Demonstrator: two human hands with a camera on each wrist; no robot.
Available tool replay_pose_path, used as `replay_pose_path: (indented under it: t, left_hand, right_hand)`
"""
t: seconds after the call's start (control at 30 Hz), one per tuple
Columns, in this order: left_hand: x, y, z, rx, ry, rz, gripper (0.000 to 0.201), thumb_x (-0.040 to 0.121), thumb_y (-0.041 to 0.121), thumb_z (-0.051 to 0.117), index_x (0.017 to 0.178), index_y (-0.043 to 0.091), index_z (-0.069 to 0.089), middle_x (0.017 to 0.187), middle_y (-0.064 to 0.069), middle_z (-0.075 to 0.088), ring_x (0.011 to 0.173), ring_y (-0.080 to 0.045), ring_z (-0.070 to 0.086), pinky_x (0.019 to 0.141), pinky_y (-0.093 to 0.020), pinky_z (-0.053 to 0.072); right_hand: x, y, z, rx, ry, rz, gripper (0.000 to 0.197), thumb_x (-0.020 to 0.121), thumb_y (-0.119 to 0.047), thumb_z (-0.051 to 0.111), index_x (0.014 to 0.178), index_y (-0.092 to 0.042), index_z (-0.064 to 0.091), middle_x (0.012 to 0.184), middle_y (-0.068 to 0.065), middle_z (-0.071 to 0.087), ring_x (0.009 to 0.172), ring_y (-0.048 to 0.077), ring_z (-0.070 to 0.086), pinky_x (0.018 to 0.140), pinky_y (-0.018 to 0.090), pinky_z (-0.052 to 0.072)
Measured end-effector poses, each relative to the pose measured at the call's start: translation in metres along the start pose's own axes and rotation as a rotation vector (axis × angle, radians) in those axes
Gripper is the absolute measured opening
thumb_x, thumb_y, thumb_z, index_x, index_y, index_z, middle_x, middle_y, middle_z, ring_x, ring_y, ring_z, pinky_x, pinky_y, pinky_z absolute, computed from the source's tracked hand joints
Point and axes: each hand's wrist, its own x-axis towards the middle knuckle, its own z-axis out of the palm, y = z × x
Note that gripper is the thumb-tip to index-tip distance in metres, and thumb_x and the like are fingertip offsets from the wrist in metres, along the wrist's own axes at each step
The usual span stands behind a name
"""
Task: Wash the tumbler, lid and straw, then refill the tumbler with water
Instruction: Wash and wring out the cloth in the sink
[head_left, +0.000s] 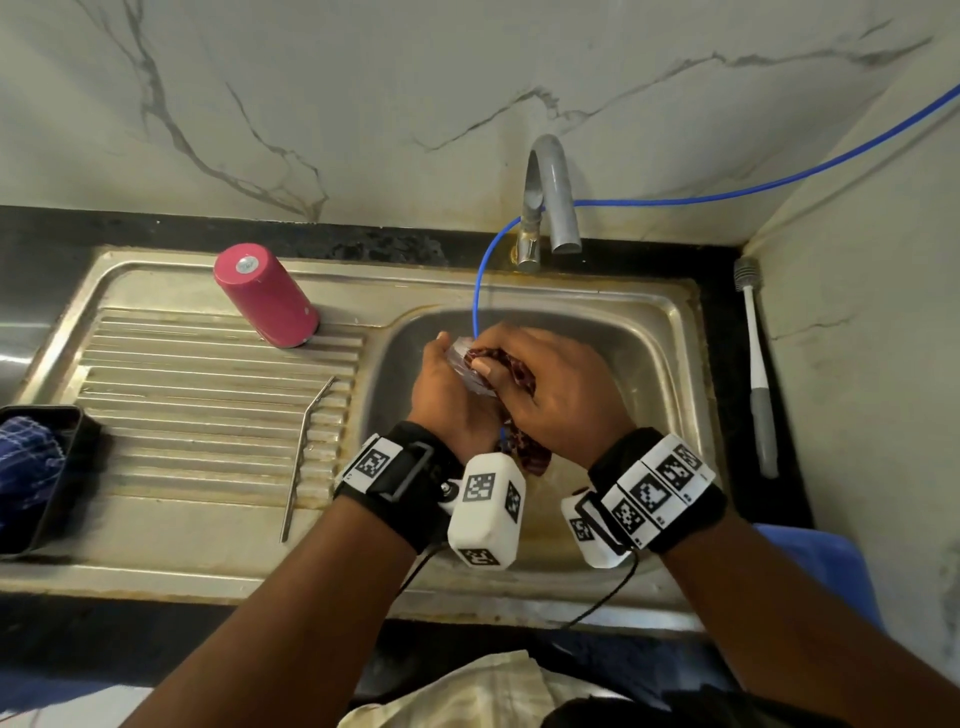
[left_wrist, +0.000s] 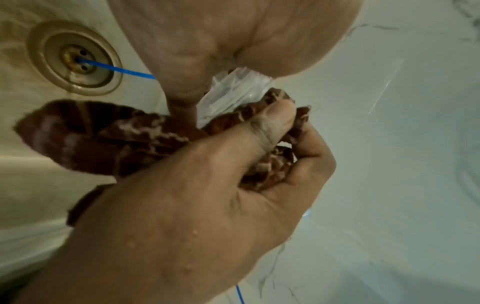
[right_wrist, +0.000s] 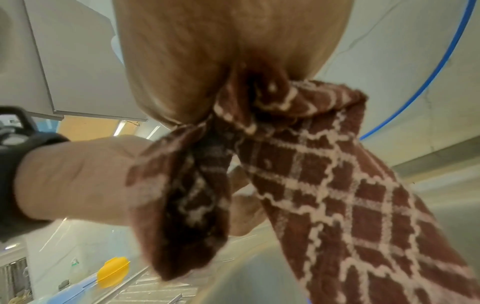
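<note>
Over the steel sink basin (head_left: 649, 358), your left hand (head_left: 447, 395) holds the clear plastic lid (head_left: 465, 358) while your right hand (head_left: 561, 384) fingers rub it with the brown checked cloth (head_left: 519, 374); rinsing likely follows.

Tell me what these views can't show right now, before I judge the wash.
- Clear plastic lid: head view, mostly covered by both hands; shape unclear.
- Left hand grip on the lid: left wrist view, palm too close.
- Brown checked cloth: right wrist view, fills the frame and hides the basin.
- Upturned pink tumbler: inside hidden.
- Bent metal straw: too thin to judge clean.
</note>
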Motion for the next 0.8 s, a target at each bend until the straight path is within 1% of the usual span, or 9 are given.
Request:
replay_pose_path:
  t: [0.13,0.2,0.27,0.43,0.5,0.57,0.63,0.77,0.8]
  left_hand:
    - [0.003,0.005,0.000,-0.091,0.062,-0.010,0.054,0.105,0.053,0.030,0.099,0.009,0.061,0.085,-0.012,0.068,0.080,-0.022,0.068,0.077,-0.029,0.053]
    - [0.002,0.008,-0.002,-0.155,0.052,-0.027,0.056,0.106,0.049,0.031,0.089,0.005,0.061,0.078,-0.011,0.065,0.068,-0.019,0.061,0.062,-0.022,0.050]
    - [0.002,0.010,-0.004,-0.180,0.029,-0.033,0.058,0.107,0.047,0.029,0.085,0.003,0.060,0.077,-0.013,0.063,0.062,-0.018,0.057,0.051,-0.023,0.048]
    - [0.001,0.014,-0.002,-0.152,-0.022,-0.087,0.049,0.105,0.038,0.028,0.095,0.002,0.060,0.088,-0.015,0.062,0.064,-0.024,0.059,0.057,-0.028,0.050]
    - [-0.002,0.019,0.002,-0.110,-0.037,-0.131,0.034,0.103,0.031,0.032,0.109,0.006,0.055,0.093,-0.015,0.060,0.070,-0.025,0.059,0.061,-0.032,0.052]
    - [-0.004,0.022,0.004,-0.019,-0.029,-0.160,0.032,0.099,0.026,0.037,0.109,0.005,0.058,0.093,-0.013,0.061,0.074,-0.024,0.058,0.073,-0.033,0.052]
    - [-0.005,0.022,0.006,0.096,0.017,-0.188,0.035,0.096,0.032,0.040,0.101,0.007,0.064,0.092,-0.012,0.063,0.074,-0.023,0.061,0.084,-0.035,0.051]
    - [-0.004,0.016,0.018,0.245,0.130,-0.074,0.046,0.103,0.054,0.034,0.083,0.018,0.056,0.075,-0.004,0.057,0.058,-0.019,0.060,0.059,-0.029,0.055]
    - [-0.005,0.014,0.021,0.273,0.147,-0.042,0.047,0.103,0.057,0.034,0.082,0.019,0.054,0.071,-0.003,0.056,0.055,-0.018,0.059,0.059,-0.030,0.054]
  right_hand:
    - [-0.004,0.004,-0.003,-0.052,0.020,-0.061,0.020,0.104,-0.033,0.063,0.121,-0.025,0.070,0.104,-0.007,0.071,0.085,0.017,0.068,0.064,0.041,0.055]
    - [-0.007,0.012,-0.005,-0.077,0.020,-0.095,0.023,0.105,-0.034,0.062,0.123,-0.023,0.071,0.104,-0.004,0.071,0.082,0.018,0.068,0.061,0.040,0.055]
    - [-0.007,0.019,-0.006,-0.097,0.004,-0.119,0.027,0.106,-0.039,0.059,0.124,-0.023,0.071,0.102,-0.003,0.069,0.077,0.020,0.066,0.059,0.039,0.054]
    - [-0.006,0.023,-0.018,-0.146,0.006,-0.197,0.033,0.107,-0.041,0.053,0.125,-0.021,0.072,0.094,0.001,0.066,0.067,0.019,0.060,0.057,0.028,0.043]
    - [-0.006,0.027,-0.022,-0.133,0.014,-0.195,0.032,0.108,-0.040,0.053,0.127,-0.021,0.071,0.095,0.001,0.066,0.068,0.019,0.060,0.057,0.029,0.045]
    - [-0.007,0.030,-0.024,-0.144,0.025,-0.207,0.032,0.107,-0.038,0.054,0.128,-0.021,0.071,0.096,0.003,0.066,0.067,0.021,0.061,0.056,0.033,0.048]
    - [-0.009,0.030,-0.023,-0.174,0.034,-0.243,0.031,0.106,-0.035,0.056,0.127,-0.018,0.072,0.096,0.006,0.067,0.065,0.024,0.060,0.055,0.038,0.051]
    - [-0.017,0.017,-0.011,-0.203,0.020,-0.236,0.033,0.105,-0.037,0.053,0.121,-0.017,0.074,0.093,0.008,0.065,0.062,0.032,0.060,0.055,0.043,0.051]
    - [-0.019,0.012,-0.008,-0.186,0.030,-0.189,0.034,0.105,-0.038,0.051,0.121,-0.018,0.073,0.092,0.007,0.065,0.064,0.032,0.060,0.055,0.043,0.051]
